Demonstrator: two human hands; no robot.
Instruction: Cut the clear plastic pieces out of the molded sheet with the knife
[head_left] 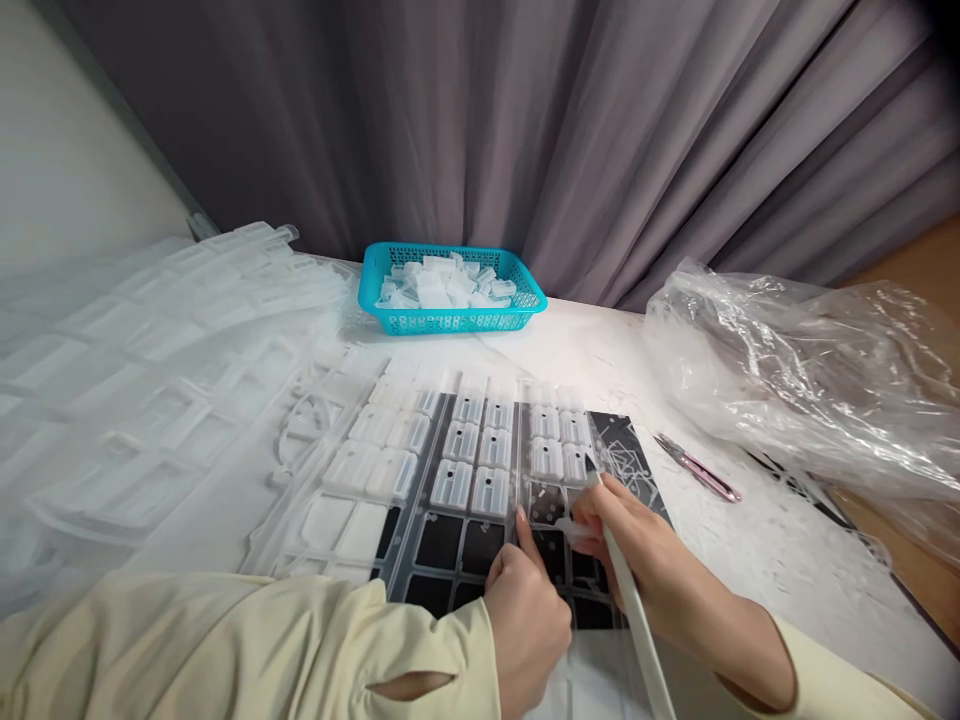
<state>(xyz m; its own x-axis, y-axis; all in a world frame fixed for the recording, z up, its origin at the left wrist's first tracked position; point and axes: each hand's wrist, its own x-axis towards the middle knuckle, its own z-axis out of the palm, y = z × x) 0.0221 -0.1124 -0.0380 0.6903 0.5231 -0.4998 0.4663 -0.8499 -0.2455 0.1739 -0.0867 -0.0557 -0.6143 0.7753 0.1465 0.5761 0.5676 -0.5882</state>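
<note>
A translucent plastic grid frame (403, 575) lies in front of me, its far cells filled with small clear plastic parts (491, 490), many bearing a dark dot. My left hand (529, 615) is closed at the frame's near part, one finger stretched along a rib. In my right hand (637, 540) is a long white-handled tool (636, 625) with a dark pointed tip; its exact kind is unclear. The tip rests by a part in the right column. A small translucent plastic piece (574, 530) shows beneath my right fingers, which partly hide it.
Behind the frame stands a blue basket (457, 322) of loose plastic pieces. Stacked translucent frames (165, 340) fill the left side. Pink-handled thread snips (697, 468) lie to the right, near a crumpled clear bag (795, 370). Thin scraps lie on a black sheet (630, 450).
</note>
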